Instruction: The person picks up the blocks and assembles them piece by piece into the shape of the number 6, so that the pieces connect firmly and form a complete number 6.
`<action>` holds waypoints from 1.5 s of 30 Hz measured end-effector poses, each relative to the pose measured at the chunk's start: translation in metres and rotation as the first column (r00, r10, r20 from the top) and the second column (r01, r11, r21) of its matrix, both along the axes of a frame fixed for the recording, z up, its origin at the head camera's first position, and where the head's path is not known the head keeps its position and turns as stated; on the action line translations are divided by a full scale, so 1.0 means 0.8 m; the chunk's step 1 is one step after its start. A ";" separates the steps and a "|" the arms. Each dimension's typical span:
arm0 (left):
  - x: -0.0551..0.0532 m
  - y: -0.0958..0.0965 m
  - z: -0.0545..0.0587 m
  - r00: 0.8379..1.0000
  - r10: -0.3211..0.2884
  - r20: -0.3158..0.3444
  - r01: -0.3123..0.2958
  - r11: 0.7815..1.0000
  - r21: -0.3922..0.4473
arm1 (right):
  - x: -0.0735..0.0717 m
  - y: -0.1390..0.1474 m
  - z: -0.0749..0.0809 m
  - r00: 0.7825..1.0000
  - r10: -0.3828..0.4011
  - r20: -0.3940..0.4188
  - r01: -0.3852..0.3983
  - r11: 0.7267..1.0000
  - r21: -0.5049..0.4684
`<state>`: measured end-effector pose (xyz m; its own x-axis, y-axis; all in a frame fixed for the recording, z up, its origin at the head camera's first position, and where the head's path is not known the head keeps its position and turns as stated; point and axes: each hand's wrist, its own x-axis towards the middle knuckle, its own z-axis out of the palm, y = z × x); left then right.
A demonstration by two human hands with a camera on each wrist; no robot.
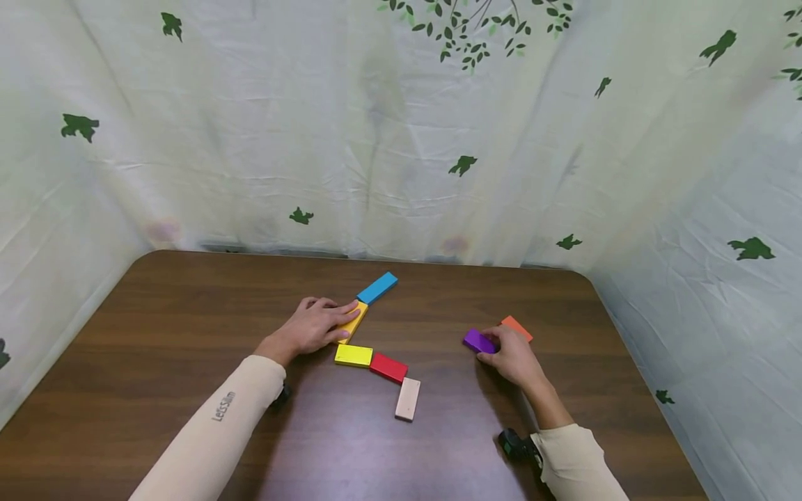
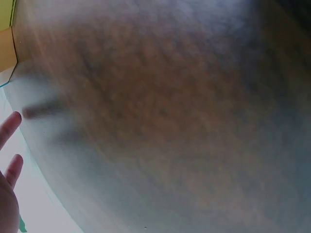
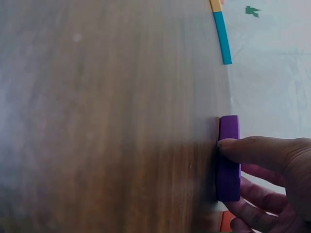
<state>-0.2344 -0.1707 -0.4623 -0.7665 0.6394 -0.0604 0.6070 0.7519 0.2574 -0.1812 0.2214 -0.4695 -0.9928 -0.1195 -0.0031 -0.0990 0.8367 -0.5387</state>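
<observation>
My left hand (image 1: 316,325) lies over an orange-yellow block (image 1: 358,316), its fingers extended across the top and its thumb by the near end. In the left wrist view, two fingers (image 2: 12,127) show at the left edge. A blue block (image 1: 377,287) meets the far end of the orange-yellow one. With thumb and fingers, my right hand (image 1: 515,355) pinches a purple block (image 3: 228,160) at the right of the table. Just behind that hand is an orange block (image 1: 517,327), partly hidden by it.
A bright yellow block (image 1: 354,356), a red block (image 1: 389,367) and a pale wooden block (image 1: 408,399) continue the bent line toward the near side. The brown table (image 1: 219,306) ends against a white curtain (image 1: 250,139) with leaf and bird prints.
</observation>
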 end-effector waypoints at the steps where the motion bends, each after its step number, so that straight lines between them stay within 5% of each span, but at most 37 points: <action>1: 0.000 0.000 0.000 1.000 0.000 0.000 0.000 1.000 0.001 | 0.000 0.000 0.000 1.000 0.000 0.004 0.000 1.000 -0.003; 16: 0.002 0.001 0.001 1.000 0.015 0.016 -0.015 1.000 -0.008 | 0.001 0.002 0.003 1.000 0.023 0.006 -0.023 1.000 0.006; 33: 0.000 0.002 -0.001 1.000 0.008 0.004 -0.008 1.000 -0.009 | 0.020 -0.047 0.034 0.981 0.178 -0.071 -0.181 0.983 -0.038; 37: -0.001 0.003 -0.002 1.000 0.010 0.004 -0.010 1.000 -0.007 | 0.025 -0.062 0.039 0.966 0.249 -0.061 -0.252 0.967 -0.033; 45: 0.000 0.002 -0.002 1.000 0.007 0.002 -0.007 1.000 -0.010 | 0.035 -0.097 0.043 0.903 0.410 -0.130 -0.411 0.911 0.014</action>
<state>-0.2343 -0.1692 -0.4635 -0.7706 0.6336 -0.0689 0.6013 0.7586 0.2510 -0.1529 0.1436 -0.4347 -0.8478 -0.5157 0.1241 -0.5005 0.7002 -0.5092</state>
